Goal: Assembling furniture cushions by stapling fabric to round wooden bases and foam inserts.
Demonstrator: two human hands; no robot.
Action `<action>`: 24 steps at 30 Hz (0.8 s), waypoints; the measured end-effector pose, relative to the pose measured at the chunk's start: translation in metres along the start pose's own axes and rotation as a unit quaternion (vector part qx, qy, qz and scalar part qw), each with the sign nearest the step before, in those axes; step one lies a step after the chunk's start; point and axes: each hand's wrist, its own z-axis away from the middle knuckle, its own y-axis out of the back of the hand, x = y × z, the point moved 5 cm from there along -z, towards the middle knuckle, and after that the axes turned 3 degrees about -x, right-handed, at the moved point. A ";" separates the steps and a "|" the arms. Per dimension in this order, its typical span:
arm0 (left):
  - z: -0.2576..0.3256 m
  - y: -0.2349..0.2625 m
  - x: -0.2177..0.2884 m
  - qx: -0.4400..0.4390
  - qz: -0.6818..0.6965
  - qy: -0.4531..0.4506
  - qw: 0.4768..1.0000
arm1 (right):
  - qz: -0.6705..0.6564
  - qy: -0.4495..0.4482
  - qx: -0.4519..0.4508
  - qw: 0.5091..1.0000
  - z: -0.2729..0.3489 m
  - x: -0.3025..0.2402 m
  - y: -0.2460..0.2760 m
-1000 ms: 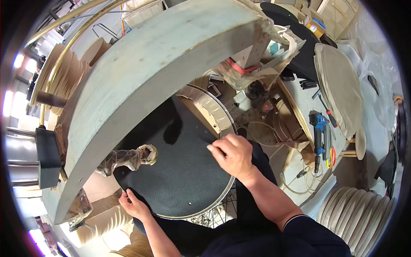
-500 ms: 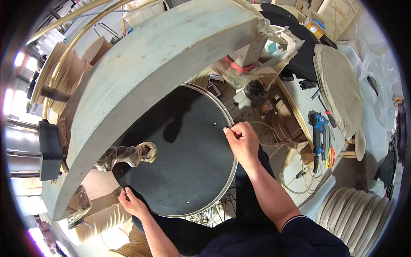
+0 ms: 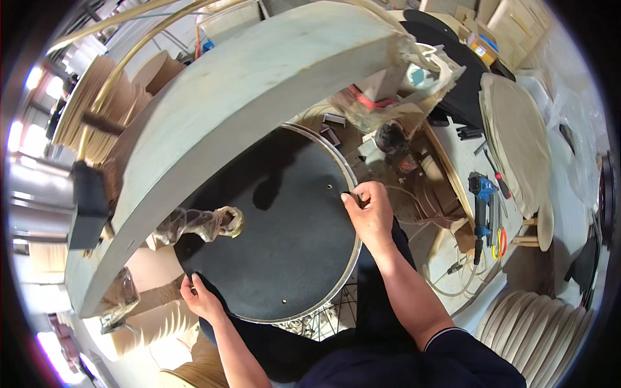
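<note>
A round black seat-like panel (image 3: pixel 284 258) with a few small eyelet holes lies under the machine's curved arm, a pale metal ring (image 3: pixel 349 258) along its edge. My left hand (image 3: pixel 204 301) pinches the panel's lower left edge, thumb and fingers closed there. At the right edge, near one of the holes, my right hand (image 3: pixel 371 216) grips the rim with its fingers curled. A plastic-wrapped rod (image 3: pixel 194 224) with a tape-wrapped end reaches over the panel's left part. The panel's far left side is hidden behind the arm.
A big grey-green curved machine arm (image 3: pixel 246 97) spans overhead from left to top. To the right, a bench holds a blue air tool (image 3: pixel 480 200), scissors (image 3: pixel 499 242) and a screwdriver (image 3: pixel 501 184). Stacked beige discs (image 3: pixel 537 339) stand lower right; beige covers (image 3: pixel 514 142) lie above.
The view has shifted slightly, so the machine arm and the stacks at the left appear a little further right. Both hands keep their hold on the panel's edge.
</note>
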 end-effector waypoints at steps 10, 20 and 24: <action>-0.007 -0.003 0.027 -0.024 0.017 0.025 0.999 | 0.123 -0.048 -0.147 0.980 0.000 0.005 -0.005; -0.011 0.001 0.027 0.011 0.088 0.054 0.995 | 0.070 0.039 -0.161 0.984 -0.005 0.010 -0.012; -0.012 -0.002 0.021 0.012 0.092 0.057 0.994 | 0.056 0.031 -0.177 0.982 -0.008 0.018 -0.012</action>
